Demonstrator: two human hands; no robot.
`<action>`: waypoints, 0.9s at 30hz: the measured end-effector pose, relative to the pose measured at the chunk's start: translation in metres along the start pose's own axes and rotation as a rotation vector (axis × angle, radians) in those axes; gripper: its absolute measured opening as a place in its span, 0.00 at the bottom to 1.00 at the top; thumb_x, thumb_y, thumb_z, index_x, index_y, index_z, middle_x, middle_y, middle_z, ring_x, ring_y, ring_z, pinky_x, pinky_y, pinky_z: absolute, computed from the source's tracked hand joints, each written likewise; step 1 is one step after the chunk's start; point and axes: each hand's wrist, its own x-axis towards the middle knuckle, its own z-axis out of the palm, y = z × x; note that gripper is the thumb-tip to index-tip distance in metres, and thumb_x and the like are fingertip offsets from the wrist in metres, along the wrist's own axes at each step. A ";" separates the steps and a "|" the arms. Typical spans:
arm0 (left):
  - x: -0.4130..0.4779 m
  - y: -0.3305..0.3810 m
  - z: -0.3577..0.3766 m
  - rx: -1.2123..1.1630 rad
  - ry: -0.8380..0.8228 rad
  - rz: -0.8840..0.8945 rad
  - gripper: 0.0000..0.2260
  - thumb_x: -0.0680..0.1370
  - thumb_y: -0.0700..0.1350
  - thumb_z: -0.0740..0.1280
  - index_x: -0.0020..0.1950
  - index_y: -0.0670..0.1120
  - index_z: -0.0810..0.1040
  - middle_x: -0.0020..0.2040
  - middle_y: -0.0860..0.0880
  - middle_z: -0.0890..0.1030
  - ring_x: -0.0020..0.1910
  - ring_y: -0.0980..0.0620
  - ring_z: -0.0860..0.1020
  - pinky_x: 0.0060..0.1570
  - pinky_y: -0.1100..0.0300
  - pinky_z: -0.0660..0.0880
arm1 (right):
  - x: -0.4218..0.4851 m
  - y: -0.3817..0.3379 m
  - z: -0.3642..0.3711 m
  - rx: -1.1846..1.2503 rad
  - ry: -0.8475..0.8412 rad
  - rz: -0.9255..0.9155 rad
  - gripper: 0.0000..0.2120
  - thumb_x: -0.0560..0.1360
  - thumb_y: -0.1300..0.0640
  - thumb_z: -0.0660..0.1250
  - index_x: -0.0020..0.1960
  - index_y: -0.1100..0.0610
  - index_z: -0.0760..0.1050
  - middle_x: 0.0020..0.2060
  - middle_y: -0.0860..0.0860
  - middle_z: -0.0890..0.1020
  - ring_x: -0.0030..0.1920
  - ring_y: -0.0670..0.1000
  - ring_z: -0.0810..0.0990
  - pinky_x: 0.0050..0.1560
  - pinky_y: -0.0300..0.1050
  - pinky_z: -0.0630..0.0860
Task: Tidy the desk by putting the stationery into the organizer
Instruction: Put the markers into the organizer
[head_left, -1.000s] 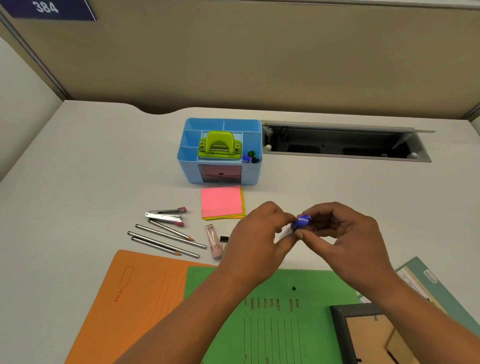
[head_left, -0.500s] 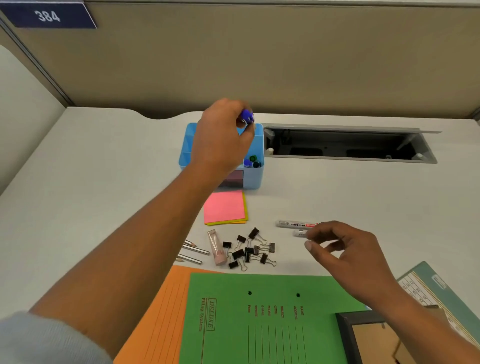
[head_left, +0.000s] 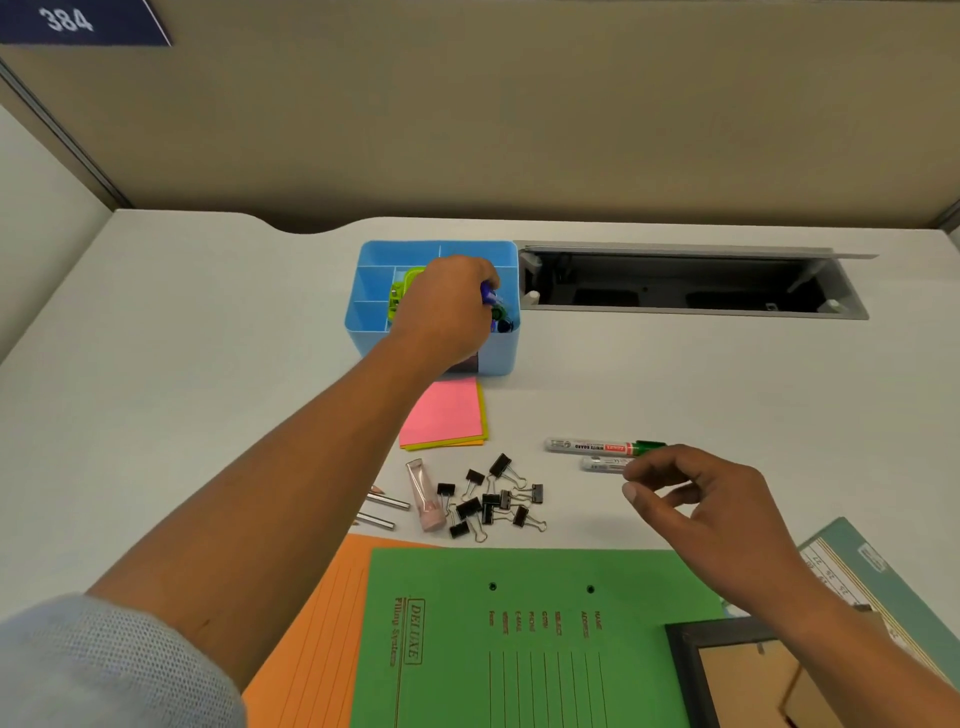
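Several items already sit in the light-blue plastic organizer; the left hand, fingers closed on a blue-capped marker, lowers it into the right front compartment; the right hand hovers, fingers loosely open, beside two grey whiteboard markers; black binder clips, pink sticky notes and pencils remain on the tabletop.

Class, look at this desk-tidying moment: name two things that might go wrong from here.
1. The left hand lowers a blue-capped marker into an organizer corner already holding markers; it may jam or tip out.
2. The right hand hovers by two markers; a nudge might roll them toward the binder clips.
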 end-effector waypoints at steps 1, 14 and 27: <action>0.000 0.001 -0.001 0.026 -0.025 -0.007 0.16 0.75 0.35 0.68 0.61 0.48 0.79 0.57 0.46 0.80 0.56 0.47 0.77 0.51 0.55 0.77 | 0.000 0.001 0.001 -0.005 -0.004 -0.001 0.08 0.71 0.59 0.75 0.43 0.47 0.81 0.40 0.36 0.82 0.41 0.40 0.81 0.40 0.29 0.75; -0.013 0.003 0.002 0.066 -0.031 0.000 0.21 0.74 0.34 0.67 0.64 0.50 0.77 0.61 0.48 0.79 0.57 0.46 0.77 0.52 0.49 0.79 | 0.027 0.036 -0.014 -0.315 0.007 0.021 0.11 0.72 0.60 0.73 0.48 0.45 0.79 0.42 0.41 0.83 0.42 0.40 0.80 0.45 0.38 0.77; -0.102 0.003 0.042 -0.082 0.227 0.157 0.14 0.74 0.41 0.68 0.59 0.46 0.80 0.52 0.49 0.80 0.52 0.49 0.76 0.47 0.58 0.72 | 0.045 0.080 -0.016 -0.839 -0.142 0.018 0.14 0.74 0.53 0.69 0.60 0.49 0.77 0.51 0.49 0.80 0.48 0.51 0.78 0.41 0.45 0.76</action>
